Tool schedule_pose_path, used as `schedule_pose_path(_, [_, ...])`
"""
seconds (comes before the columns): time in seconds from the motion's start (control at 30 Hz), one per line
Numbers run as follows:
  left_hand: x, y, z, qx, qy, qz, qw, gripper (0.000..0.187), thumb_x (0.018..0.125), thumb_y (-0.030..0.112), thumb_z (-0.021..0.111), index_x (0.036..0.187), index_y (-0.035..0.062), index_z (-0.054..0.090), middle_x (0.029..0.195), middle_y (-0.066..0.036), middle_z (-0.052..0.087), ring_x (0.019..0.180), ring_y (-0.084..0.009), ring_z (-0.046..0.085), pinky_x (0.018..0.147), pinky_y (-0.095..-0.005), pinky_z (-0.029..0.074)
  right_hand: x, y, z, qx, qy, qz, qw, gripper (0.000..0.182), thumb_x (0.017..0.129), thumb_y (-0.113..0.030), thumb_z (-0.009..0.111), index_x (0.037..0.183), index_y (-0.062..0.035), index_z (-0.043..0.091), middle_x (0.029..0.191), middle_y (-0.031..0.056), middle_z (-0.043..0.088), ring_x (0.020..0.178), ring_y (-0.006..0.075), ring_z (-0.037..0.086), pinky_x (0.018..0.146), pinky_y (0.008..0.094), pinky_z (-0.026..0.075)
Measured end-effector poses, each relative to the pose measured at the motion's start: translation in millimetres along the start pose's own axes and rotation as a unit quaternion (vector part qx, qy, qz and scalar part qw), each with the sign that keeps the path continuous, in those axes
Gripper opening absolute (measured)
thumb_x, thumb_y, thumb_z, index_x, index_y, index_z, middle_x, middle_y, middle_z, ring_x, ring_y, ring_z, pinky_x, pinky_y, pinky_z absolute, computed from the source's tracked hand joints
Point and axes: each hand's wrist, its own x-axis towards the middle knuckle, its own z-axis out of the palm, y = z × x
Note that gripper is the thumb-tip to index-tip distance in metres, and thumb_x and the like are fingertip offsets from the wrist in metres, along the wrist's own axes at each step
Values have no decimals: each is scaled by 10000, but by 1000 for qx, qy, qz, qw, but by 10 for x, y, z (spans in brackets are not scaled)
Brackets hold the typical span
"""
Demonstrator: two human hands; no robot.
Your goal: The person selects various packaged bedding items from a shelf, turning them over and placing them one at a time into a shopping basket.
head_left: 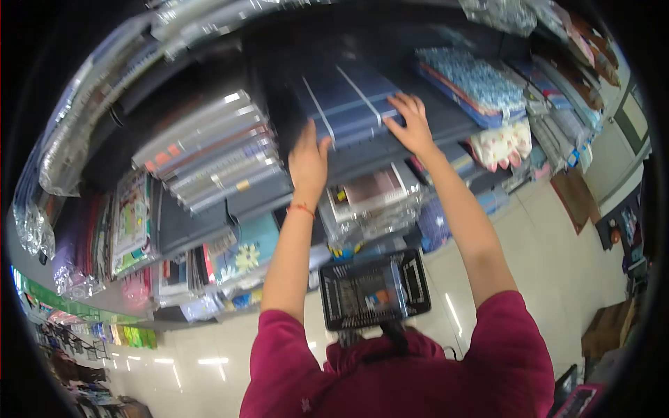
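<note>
- The shelf (pixel 446 125) fills the upper half of the frame, dark, stacked with wrapped bedding packs.
- My red sleeves (pixel 502 348) take up the bottom centre, both arms raised toward the shelf.
- A stack of clear-wrapped packs (pixel 209 150) leans at upper left of centre, just beside the thing I am handling.
- The navy pack (pixel 345 97) with two pale stripes lies on the shelf at top centre, between my two hands.
- A blue patterned pack (pixel 474 80) sits to its right, at upper right.
- A black basket (pixel 373 289) shows at centre bottom, between my arms and below the shelf, with something boxed inside.
- A wrapped reddish pack (pixel 373 191) lies on the level below the navy pack.
- My right hand (pixel 412 125) lies flat and open on the navy pack's near right corner, fingers spread.
- My left hand (pixel 308 160) is open too, pressed against the pack's near left edge, thumb up.
- A thin red bracelet (pixel 301 207) circles my left wrist.
</note>
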Motion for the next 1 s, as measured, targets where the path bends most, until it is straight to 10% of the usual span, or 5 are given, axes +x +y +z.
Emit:
schedule_pose_path(0.17, [-736,462,-277,-64,73,77,992,411,894,15,516,1299,-26,461,1411,-243,390,1324,-416,351,1090,-448,284,-1040,-615,-345,87,79,47,992,444,821,-36,597,1261,-44,538,1354,214,455,1313,417,349,1084,452,288])
schedule_pose_path(0.37, [-3747,537,-208,-139,-286,-178,931,575,869,62,563,1394,-6,338,1400,-269,368,1290,-460,354,1071,-472,315,-4394,-517,-342,148,-231,442,854,273,807,-56,621,1070,7,587,1000,165,624,988,308,604,872,372,468])
schedule_pose_path(0.43, [-4642,501,-291,-156,-379,-260,874,633,872,121,568,1416,-10,273,1364,-323,358,1222,-498,401,1031,-516,355,-5407,-386,-147,44,-355,605,711,585,712,-331,770,1149,1,567,1017,160,643,1033,249,606,872,379,483])
schedule_pose_path(0.57, [-5797,475,-430,-128,-528,-198,816,711,878,215,560,1447,-7,194,1417,-354,256,1240,-541,356,1006,-569,374,-6105,-507,189,34,-363,647,670,933,615,-384,819,1342,-6,372,1259,260,506,1199,425,482,1008,467,416])
schedule_pose_path(1.0, [-4223,158,-84,-228,-333,-374,835,673,860,26,590,1432,5,236,1328,-238,396,1182,-337,509,965,-409,451,-5596,-602,79,-44,-411,598,687,371,757,-221,638,1114,-127,608,961,187,678,943,368,643,819,469,511])
